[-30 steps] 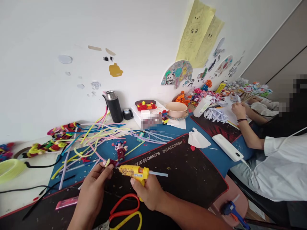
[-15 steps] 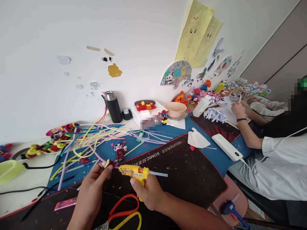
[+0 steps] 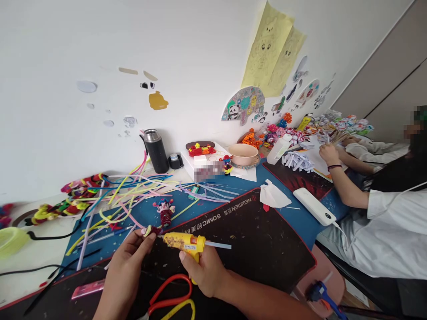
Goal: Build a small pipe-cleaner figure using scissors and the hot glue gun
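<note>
My left hand pinches a small dark red fuzzy piece with a pale yellow part at its end. In my right hand is a yellow glue gun, gripped by its handle, with a clear glue stick jutting from the back. The gun's nozzle points left and is at or very close to the fuzzy piece; whether they touch I cannot tell. Just behind stands a small doll with a dark red body and a blue and red headdress. Red and yellow scissors lie below my hands.
Pipe cleaners lie spread at the left, near a black thermos. Further back are a white box and a pink bowl. A power bank lies at the right, beside a co-worker's arm. A pink case lies front left.
The view has shifted slightly. My left hand still holds the fuzzy piece, and the glue gun in my right hand stays at nearly the same spot beside it.
</note>
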{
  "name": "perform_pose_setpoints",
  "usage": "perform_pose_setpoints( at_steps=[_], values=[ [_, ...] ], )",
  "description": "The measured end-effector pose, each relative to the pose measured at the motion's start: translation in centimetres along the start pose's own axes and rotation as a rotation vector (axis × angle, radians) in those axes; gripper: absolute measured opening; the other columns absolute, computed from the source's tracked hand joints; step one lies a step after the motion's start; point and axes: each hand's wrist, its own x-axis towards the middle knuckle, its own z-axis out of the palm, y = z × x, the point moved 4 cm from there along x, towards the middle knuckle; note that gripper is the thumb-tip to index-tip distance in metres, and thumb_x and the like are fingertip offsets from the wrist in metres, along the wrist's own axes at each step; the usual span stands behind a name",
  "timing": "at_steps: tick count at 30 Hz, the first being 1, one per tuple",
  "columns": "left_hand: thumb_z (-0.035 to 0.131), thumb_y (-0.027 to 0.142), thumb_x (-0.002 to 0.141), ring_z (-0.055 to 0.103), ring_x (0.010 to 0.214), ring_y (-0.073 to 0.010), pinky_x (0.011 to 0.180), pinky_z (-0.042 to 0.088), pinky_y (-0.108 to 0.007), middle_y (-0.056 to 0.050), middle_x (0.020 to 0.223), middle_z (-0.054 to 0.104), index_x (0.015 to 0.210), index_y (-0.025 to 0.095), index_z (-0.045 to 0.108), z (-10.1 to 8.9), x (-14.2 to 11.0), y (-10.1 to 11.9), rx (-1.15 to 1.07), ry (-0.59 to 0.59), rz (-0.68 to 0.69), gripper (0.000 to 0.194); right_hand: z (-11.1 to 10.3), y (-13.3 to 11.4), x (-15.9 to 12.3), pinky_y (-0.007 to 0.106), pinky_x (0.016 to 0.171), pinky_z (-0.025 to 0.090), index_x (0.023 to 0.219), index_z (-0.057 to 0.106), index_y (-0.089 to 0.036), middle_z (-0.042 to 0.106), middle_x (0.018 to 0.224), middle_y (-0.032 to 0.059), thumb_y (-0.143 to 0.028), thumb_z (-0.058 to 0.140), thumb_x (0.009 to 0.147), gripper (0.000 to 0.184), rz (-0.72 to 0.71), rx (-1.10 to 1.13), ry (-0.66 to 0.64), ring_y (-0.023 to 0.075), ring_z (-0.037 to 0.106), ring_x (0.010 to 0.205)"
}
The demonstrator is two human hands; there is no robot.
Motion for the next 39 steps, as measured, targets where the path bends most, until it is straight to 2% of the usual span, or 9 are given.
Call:
perform_pose_setpoints(
  at_steps=[4,8,14,18,22,26,35,39],
  values=[
    [0.099,0.069,0.054,0.062,0.083,-0.0229,0.072,0.049,-0.031,0.000,0.083,0.073,0.087,0.024,0.074,0.0,0.0,-0.1,0.013,-0.010,0.004,0.061,0.0,-0.1,0.1,0.028,0.063,0.046,0.073,0.053,-0.023,0.047,0.062,-0.0017,-0.054,0.064,0.096,0.040,0.005,-0.024,0.009,0.0167,0.048,0.065],
    [0.100,0.069,0.053,0.063,0.082,-0.0233,0.072,0.051,-0.032,-0.001,0.082,0.074,0.086,0.024,0.075,-0.1,0.0,-0.2,0.005,-0.005,-0.010,0.062,0.0,0.2,0.1,0.028,0.059,0.041,0.070,0.046,-0.024,0.042,0.060,-0.0032,-0.051,0.063,0.096,0.041,0.013,-0.018,0.009,0.0149,0.043,0.060],
    [0.098,0.068,0.057,0.064,0.081,-0.0231,0.071,0.051,-0.031,-0.001,0.082,0.075,0.086,0.024,0.075,-0.2,0.0,-0.1,0.022,-0.007,0.023,0.058,0.1,0.5,0.0,0.027,0.055,0.038,0.072,0.048,-0.024,0.046,0.059,-0.0028,-0.058,0.062,0.097,0.044,0.036,-0.014,0.001,0.0148,0.044,0.059],
    [0.099,0.070,0.054,0.065,0.084,-0.0240,0.074,0.051,-0.032,-0.001,0.085,0.076,0.086,0.024,0.076,-0.3,0.0,-0.1,0.020,-0.006,0.011,0.060,0.1,0.6,0.0,0.027,0.057,0.041,0.073,0.053,-0.024,0.045,0.058,-0.0028,-0.060,0.063,0.097,0.045,0.034,-0.003,0.002,0.0156,0.046,0.059],
    [0.099,0.071,0.053,0.065,0.088,-0.0247,0.080,0.051,-0.033,-0.002,0.086,0.077,0.088,0.024,0.076,-0.2,-0.1,0.1,0.035,-0.024,-0.001,0.063,0.1,1.5,-0.1,0.028,0.061,0.047,0.077,0.063,-0.022,0.050,0.056,-0.0004,-0.068,0.064,0.097,0.050,0.090,-0.012,0.014,0.0195,0.056,0.064],
    [0.098,0.074,0.050,0.065,0.084,-0.0254,0.076,0.051,-0.034,-0.003,0.086,0.077,0.088,0.024,0.076,-0.1,-0.1,0.3,0.042,-0.016,-0.003,0.066,0.1,2.2,-0.2,0.028,0.064,0.051,0.083,0.070,-0.020,0.056,0.057,0.0018,-0.073,0.064,0.097,0.055,0.139,-0.021,0.019,0.0224,0.062,0.069],
    [0.097,0.077,0.048,0.066,0.082,-0.0269,0.073,0.052,-0.035,-0.004,0.083,0.077,0.086,0.024,0.076,0.1,-0.3,0.6,0.085,-0.013,0.012,0.068,0.2,2.2,0.0,0.027,0.060,0.045,0.085,0.068,-0.019,0.050,0.054,-0.0014,-0.078,0.063,0.095,0.059,0.121,0.005,0.021,0.0179,0.054,0.061],
    [0.097,0.078,0.045,0.066,0.082,-0.0266,0.073,0.052,-0.035,-0.003,0.083,0.077,0.083,0.024,0.076,0.2,-0.4,0.9,0.085,-0.004,-0.002,0.069,0.1,2.2,-0.1,0.027,0.061,0.047,0.085,0.069,-0.019,0.051,0.055,-0.0005,-0.079,0.063,0.095,0.060,0.138,0.006,0.024,0.0191,0.057,0.063]
  ],
)
